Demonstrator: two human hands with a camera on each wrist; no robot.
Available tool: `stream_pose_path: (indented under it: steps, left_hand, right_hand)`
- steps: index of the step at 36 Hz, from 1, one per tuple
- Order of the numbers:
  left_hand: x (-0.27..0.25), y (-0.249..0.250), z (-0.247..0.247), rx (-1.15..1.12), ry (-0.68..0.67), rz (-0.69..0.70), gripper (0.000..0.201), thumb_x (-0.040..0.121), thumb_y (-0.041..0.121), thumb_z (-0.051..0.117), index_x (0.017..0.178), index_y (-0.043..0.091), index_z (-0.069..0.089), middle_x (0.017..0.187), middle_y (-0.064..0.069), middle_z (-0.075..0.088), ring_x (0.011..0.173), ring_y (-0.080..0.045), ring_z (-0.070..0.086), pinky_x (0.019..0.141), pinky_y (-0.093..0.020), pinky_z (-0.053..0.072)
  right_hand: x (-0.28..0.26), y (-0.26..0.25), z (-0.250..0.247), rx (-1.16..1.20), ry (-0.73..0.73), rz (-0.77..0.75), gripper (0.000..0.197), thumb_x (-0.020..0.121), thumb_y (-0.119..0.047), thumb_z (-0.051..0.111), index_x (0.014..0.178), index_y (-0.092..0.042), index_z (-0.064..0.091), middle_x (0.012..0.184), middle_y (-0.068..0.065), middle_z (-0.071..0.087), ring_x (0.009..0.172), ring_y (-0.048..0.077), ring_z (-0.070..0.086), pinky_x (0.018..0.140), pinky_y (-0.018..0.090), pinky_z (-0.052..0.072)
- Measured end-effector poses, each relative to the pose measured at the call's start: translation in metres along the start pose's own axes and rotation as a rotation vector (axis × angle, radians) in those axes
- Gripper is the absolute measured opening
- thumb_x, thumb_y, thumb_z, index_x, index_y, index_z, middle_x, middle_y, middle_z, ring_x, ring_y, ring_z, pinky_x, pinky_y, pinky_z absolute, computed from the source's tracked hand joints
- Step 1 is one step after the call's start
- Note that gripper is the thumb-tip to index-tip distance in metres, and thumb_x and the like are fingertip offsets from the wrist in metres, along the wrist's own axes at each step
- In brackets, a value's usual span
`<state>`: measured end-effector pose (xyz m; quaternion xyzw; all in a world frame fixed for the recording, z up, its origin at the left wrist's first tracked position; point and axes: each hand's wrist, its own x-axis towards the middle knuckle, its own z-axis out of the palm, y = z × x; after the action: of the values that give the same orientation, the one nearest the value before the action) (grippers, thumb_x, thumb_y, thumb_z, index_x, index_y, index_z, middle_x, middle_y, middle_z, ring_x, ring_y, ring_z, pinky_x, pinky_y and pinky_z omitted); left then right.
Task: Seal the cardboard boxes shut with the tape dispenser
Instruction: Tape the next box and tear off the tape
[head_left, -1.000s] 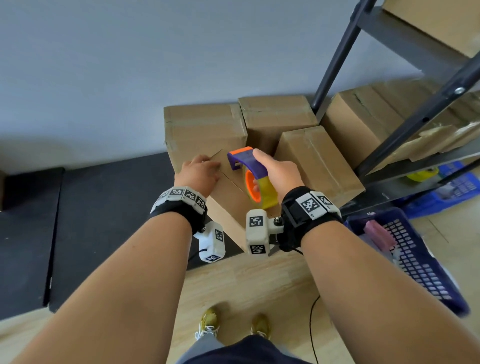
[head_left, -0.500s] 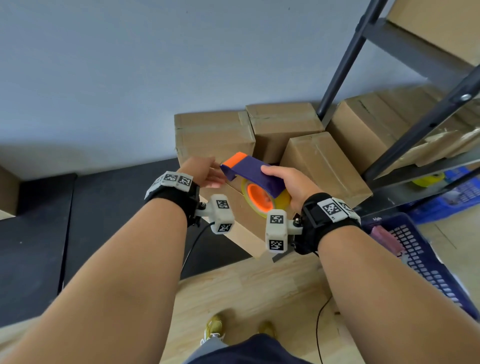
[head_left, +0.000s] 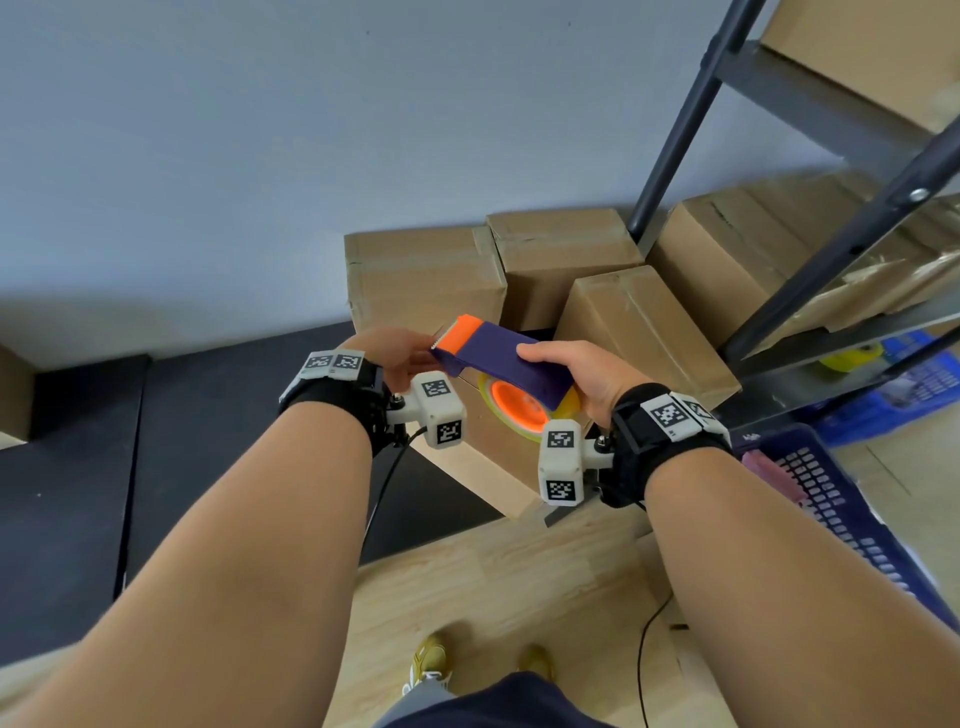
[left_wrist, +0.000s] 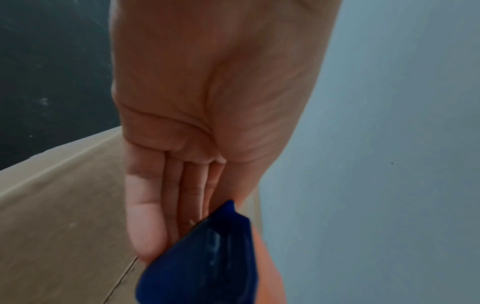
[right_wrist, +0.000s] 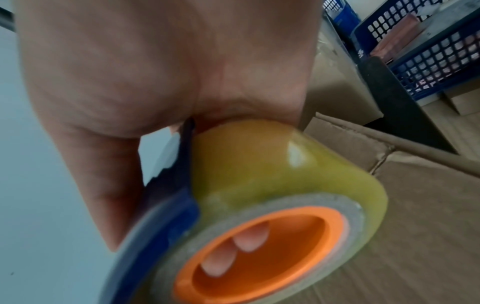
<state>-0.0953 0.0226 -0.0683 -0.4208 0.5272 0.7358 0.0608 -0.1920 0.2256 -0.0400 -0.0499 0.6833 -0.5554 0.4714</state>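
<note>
Two hands meet over the nearest brown cardboard box (head_left: 483, 457), which sits tilted on the floor in front of the person. The right hand (head_left: 582, 376) grips the purple plastic tape dispenser (head_left: 511, 364) with the thumb across its flat top and the fingers curled under; in the right wrist view two fingertips (right_wrist: 250, 239) show inside the orange core of the yellowish roll of clear tape (right_wrist: 259, 164), so the hand is closed firmly on the tool. The dispenser is held in the air above the box, its orange front end (head_left: 460, 332) with the toothed cutting edge pointing toward the left hand (head_left: 389, 353). That hand reaches to the orange end; in the left wrist view its fingers (left_wrist: 145, 216) lie straight and side by side, their tips just beside or against the blue-purple body of the dispenser (left_wrist: 205, 261), and whether they pinch a tape end cannot be told, since the tips are hidden.

Three more cardboard boxes stand behind the near one against the grey wall: a large one (head_left: 423, 275) on the left, one (head_left: 563, 239) behind the middle, and one (head_left: 644, 322) on the right beside the dark metal shelf post (head_left: 685, 119). Further boxes (head_left: 753, 244) lie on the lower shelf. A blue perforated plastic basket (head_left: 841, 499) sits on the wooden floor to the right, near the right forearm.
</note>
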Motion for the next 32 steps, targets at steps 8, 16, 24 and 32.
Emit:
stream_pose_path:
  steps: [8, 16, 24, 32]
  left_hand:
    - [0.005, -0.002, 0.002, 0.087, -0.033, -0.056, 0.021, 0.097, -0.005, 0.041, 0.095, 0.005, 0.059, 0.14, -0.014, 0.051, 0.11, -0.017, 0.06, 0.062, -0.019, 0.05]
    - [0.006, 0.005, 0.003, 0.115, 0.026, 0.12, 0.021, 0.094, -0.013, 0.042, 0.087, 0.0, 0.056, 0.075, -0.015, 0.067, 0.049, -0.012, 0.067, 0.05, -0.018, 0.054]
    - [0.008, 0.021, -0.008, 0.239, 0.155, 0.259, 0.021, 0.086, -0.006, 0.061, 0.08, 0.012, 0.053, 0.071, -0.007, 0.057, 0.042, -0.004, 0.059, 0.041, -0.014, 0.046]
    - [0.019, 0.033, -0.022, 0.278, 0.361, 0.335, 0.03, 0.081, -0.009, 0.068, 0.077, 0.011, 0.045, 0.073, -0.018, 0.061, 0.036, -0.009, 0.059, 0.042, -0.021, 0.053]
  right_hand:
    - [0.0, -0.006, 0.0, -0.061, -0.043, -0.011, 0.024, 0.093, -0.026, 0.064, 0.102, -0.004, 0.07, 0.084, 0.016, 0.073, 0.061, 0.02, 0.068, 0.059, 0.025, 0.053]
    - [-0.002, -0.016, 0.009, -0.082, 0.004, -0.019, 0.024, 0.09, -0.025, 0.07, 0.097, -0.001, 0.07, 0.076, 0.014, 0.072, 0.06, 0.024, 0.067, 0.057, 0.031, 0.055]
    - [-0.005, -0.024, 0.015, -0.1, 0.028, -0.06, 0.021, 0.091, -0.021, 0.07, 0.089, 0.0, 0.068, 0.063, 0.011, 0.07, 0.049, 0.02, 0.064, 0.048, 0.025, 0.054]
    - [-0.011, -0.028, 0.012, -0.157, 0.057, -0.062, 0.024, 0.09, -0.02, 0.07, 0.081, 0.002, 0.068, 0.059, 0.013, 0.069, 0.044, 0.022, 0.06, 0.045, 0.025, 0.052]
